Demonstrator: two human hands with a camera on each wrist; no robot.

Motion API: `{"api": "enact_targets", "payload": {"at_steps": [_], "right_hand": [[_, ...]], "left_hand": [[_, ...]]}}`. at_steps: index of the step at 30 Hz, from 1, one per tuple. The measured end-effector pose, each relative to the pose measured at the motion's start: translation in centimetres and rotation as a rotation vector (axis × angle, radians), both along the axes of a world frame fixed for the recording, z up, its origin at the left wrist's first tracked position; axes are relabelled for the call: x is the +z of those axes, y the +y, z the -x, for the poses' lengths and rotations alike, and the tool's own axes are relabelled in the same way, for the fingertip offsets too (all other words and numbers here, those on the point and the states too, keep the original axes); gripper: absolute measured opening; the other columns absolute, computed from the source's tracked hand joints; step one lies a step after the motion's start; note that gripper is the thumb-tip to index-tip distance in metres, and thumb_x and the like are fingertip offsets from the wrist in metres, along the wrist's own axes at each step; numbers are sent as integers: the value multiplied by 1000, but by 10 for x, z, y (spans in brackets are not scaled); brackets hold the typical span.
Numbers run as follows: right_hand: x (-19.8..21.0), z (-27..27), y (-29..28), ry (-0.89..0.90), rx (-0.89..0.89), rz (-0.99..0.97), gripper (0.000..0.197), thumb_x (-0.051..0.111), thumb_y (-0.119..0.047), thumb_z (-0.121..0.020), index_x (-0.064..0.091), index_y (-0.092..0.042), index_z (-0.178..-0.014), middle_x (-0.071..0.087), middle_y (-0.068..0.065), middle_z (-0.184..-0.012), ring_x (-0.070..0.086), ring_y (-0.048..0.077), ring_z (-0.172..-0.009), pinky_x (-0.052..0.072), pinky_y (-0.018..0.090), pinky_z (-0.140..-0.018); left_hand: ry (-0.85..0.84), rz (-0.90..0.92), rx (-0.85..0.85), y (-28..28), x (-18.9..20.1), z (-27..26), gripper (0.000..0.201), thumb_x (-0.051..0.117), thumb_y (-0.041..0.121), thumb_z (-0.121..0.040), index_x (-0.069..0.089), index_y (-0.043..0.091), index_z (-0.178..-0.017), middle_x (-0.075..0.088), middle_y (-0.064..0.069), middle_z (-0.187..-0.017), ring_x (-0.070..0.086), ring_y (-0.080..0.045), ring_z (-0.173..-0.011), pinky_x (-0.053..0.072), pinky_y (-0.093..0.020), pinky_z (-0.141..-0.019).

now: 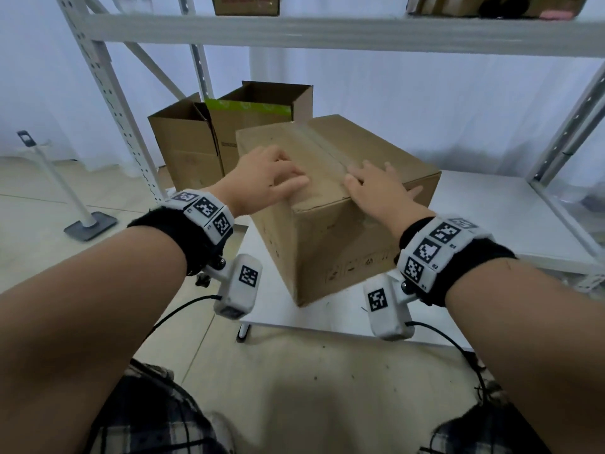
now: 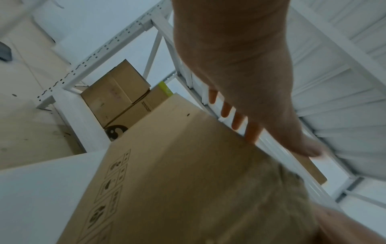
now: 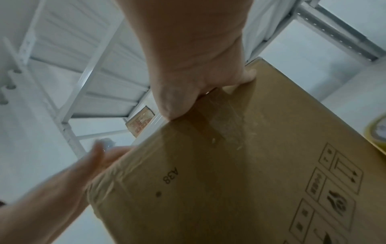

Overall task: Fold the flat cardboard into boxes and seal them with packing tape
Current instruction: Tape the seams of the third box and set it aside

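Cardboard box (image 1: 330, 224) taped shut, hands (image 1: 271, 178) on top

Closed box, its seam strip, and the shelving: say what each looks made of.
Closed box: brown cardboard, matte, printed handling symbols.
Seam strip: clear plastic packing tape, likely; glossy sheen over the flaps.
Shelving: probably white-painted metal; perforated uprights.
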State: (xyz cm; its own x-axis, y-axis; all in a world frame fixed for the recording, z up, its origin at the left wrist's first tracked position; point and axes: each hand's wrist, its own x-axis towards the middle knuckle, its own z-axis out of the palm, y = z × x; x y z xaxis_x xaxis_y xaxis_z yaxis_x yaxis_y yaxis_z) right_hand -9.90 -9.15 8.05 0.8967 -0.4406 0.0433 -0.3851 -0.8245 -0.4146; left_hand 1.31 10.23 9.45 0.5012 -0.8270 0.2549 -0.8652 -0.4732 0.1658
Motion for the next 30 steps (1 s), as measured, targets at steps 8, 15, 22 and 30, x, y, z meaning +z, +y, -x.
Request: {"api": "enact_targets", "payload": {"at_steps": [8, 15, 22, 30], "right_hand": [[-4, 6, -7, -104, 104, -14, 42, 27, -40, -104, 46, -34, -141, 25, -9, -159, 12, 18, -149, -5, 75, -107], [3, 16, -7, -108, 182, -41, 42, 30, -35, -104, 56, -16, -131, 42, 0, -150, 25, 19, -145, 11, 63, -114], [4, 16, -10, -222, 79, -139, 50, 51, -30, -98, 44, -9, -143, 22, 14, -158, 22, 27, -146, 19, 34, -116], [-5, -1, -12, -145, -128, -242, 62, 46, -46, -97, 35, -7, -145, 4, 24, -157, 34, 39, -137, 32, 42, -112]], "left_hand": [[-40, -309, -175, -5, -2, -15, 126, 22, 102, -45, 21, 34, -151, 19, 4, -159, 17, -18, -146, 13, -38, -117], [-371, -304, -109, -16, 0, 15, 142, -8, 102, -32, 43, 29, -142, 48, 9, -144, 61, -17, -110, 43, -27, -71], [-452, -354, -35, -38, 6, 38, 125, 2, 101, -35, 61, 16, -106, 62, 6, -81, 56, -17, -67, 33, -28, -48], [-103, 91, 79, -42, -2, 0, 63, 29, 62, -94, 65, 10, -92, 66, -5, -82, 61, -22, -76, 51, -40, -70]]}}
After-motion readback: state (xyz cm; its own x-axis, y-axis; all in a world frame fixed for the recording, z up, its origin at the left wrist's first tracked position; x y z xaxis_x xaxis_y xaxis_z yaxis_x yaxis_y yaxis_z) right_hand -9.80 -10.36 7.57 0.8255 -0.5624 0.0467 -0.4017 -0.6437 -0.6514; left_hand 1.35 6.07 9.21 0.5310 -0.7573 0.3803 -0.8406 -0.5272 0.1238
